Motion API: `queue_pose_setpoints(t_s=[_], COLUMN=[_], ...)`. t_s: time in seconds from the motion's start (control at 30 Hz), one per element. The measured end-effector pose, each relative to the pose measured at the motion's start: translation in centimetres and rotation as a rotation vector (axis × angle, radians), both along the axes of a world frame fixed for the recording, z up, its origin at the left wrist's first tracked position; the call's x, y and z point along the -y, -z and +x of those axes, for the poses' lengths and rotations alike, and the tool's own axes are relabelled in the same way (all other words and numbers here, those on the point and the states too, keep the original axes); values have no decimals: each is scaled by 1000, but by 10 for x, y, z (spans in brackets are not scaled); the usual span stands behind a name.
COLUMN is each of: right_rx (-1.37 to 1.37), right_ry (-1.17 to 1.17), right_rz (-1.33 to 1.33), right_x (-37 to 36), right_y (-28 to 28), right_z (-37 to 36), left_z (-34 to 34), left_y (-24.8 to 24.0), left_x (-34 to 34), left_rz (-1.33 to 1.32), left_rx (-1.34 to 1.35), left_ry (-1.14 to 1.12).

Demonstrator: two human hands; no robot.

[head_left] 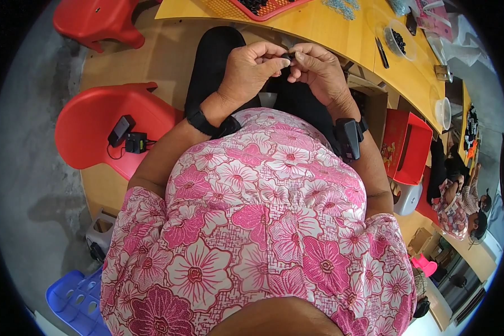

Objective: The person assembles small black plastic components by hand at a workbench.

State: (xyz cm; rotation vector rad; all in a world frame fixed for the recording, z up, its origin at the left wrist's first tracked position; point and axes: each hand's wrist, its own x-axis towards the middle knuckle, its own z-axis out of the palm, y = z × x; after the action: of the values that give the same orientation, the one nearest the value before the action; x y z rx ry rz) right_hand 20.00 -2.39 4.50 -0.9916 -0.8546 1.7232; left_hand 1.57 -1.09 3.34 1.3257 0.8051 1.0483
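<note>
My left hand (pixel 246 73) and my right hand (pixel 320 74) meet above my lap, just short of the table's near edge. Between their fingertips is a small black piece (pixel 287 56). Thumb and forefinger of each hand pinch it from either side. Most of it is covered by the fingers, so its exact kind cannot be made out. On the table at the right, a clear bowl (pixel 410 50) contains many small black parts (pixel 398 42), and a black pen-like tool (pixel 382 53) lies beside it.
The yellow table (pixel 353 42) curves across the front, with a red tray (pixel 271 12) of black pieces at its far side. A red chair (pixel 84 126) on the left bears black devices (pixel 135 142). A red box (pixel 407 147) stands at right; other people (pixel 453 201) sit beyond.
</note>
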Motion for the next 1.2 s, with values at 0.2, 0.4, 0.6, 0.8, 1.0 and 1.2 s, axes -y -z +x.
queue_pose_setpoints(t_s=[0.2,0.4,0.6,0.8,1.0,1.2], right_rx=[-53,20,-44,19,92,156], right_ry=[-122,-207,-222,-219,-204,-152], right_rz=[-27,-11,24,67,62,107], right_x=[-1,3,5,7,8,11], right_y=[-3,-6,-6,-8,-10,-4], right_z=[2,-1,-7,-8,-7,-9], left_z=[1,1,1,-3,-4,-5], left_y=[2,7,11,10,11,12], left_x=[-1,-5,-7,-5,-7,-7], left_rz=[137,288,293,279,306,339], left_rx=[-94,-105,-71,-63,-80,-93], left_ry=[-43,-127,-126,-48,-33,-73])
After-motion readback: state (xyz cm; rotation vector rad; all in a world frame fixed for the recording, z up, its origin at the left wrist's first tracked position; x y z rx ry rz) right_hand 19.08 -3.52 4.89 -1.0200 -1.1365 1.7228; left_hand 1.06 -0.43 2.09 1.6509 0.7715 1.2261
